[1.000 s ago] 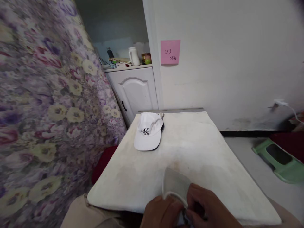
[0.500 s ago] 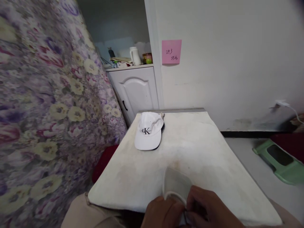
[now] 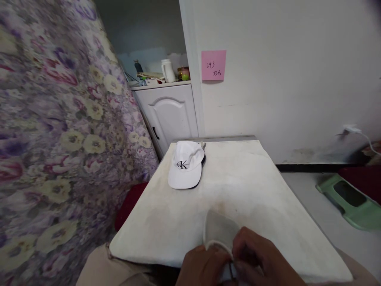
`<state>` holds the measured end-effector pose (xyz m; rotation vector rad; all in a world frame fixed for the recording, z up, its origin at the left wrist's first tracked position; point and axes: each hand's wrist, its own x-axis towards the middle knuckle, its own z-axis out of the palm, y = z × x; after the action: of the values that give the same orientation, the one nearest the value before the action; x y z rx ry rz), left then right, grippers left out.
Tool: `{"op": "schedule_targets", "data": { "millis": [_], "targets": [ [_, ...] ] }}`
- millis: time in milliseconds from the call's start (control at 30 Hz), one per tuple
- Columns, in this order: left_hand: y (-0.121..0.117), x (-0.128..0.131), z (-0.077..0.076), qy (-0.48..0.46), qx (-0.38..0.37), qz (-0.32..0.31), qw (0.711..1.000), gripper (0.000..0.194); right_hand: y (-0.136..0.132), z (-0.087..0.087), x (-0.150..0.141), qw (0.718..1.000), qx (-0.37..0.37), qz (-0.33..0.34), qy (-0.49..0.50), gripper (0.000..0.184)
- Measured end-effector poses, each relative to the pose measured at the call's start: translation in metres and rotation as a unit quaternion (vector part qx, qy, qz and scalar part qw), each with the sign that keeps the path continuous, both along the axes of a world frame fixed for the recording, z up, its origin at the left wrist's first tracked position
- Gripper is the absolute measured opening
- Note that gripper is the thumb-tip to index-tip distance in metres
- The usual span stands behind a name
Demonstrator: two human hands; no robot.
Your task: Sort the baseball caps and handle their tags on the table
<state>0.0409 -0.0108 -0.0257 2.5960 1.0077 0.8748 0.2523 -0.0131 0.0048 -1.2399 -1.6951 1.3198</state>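
Note:
At the near edge of the table, a pale cap [image 3: 220, 228] lies with its brim pointing away from me. My left hand [image 3: 205, 265] is closed on the cap's edge at its left. Close beside it, my right hand [image 3: 262, 254] has its fingers pinched together at the cap's rim. A small dark strip shows between the two hands, too indistinct to name. Most of the cap's crown is hidden by my hands and the frame's lower edge. Farther off, a white cap [image 3: 186, 163] with black lettering rests on top of something dark, apart from both hands.
A pale cloth covers the table [image 3: 247, 178]. A floral curtain [image 3: 65, 119] hangs at left, with a white cabinet [image 3: 169, 113] behind the table. A pink note [image 3: 213, 65] is on the wall. To the right stands a green stool [image 3: 348, 198], near a plugged-in cable [image 3: 353, 129].
My right hand's knuckles have risen slightly at the cap's rim. Both hands keep their hold, and the white cap stays where it was.

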Motion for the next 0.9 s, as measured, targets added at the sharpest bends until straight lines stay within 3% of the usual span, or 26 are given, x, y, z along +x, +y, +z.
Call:
{"op": "schedule_targets", "data": {
  "millis": [100,267,367,467,600,733,900],
  "targets": [
    [0.008,-0.002,0.011,0.003,-0.008,-0.043,0.999,0.044,-0.001,-0.002,0.009,0.999,0.001,-0.029,0.043,0.009],
    [0.009,-0.001,0.021,-0.005,0.008,-0.012,1.000,0.045,-0.002,-0.019,0.014,0.971,-0.146,0.079,0.174,0.029],
    [0.011,0.002,0.026,-0.002,0.006,-0.038,0.999,0.055,0.000,-0.032,0.009,0.952,-0.173,0.092,0.235,0.040],
    [0.014,0.007,0.031,-0.015,-0.001,-0.046,0.999,0.059,0.003,-0.037,0.004,0.943,-0.180,0.098,0.260,0.044],
    [0.015,0.013,0.033,0.002,-0.005,-0.058,0.998,0.068,0.005,-0.036,0.000,0.953,-0.185,0.083,0.224,0.044],
    [0.014,0.012,0.032,0.034,-0.128,-0.055,0.990,0.078,0.003,-0.039,0.000,0.970,-0.164,0.067,0.164,0.040],
    [0.009,-0.004,0.041,0.014,-0.397,-0.028,0.917,0.042,-0.001,-0.042,-0.002,0.977,-0.166,0.043,0.130,0.033]
  ]
}}
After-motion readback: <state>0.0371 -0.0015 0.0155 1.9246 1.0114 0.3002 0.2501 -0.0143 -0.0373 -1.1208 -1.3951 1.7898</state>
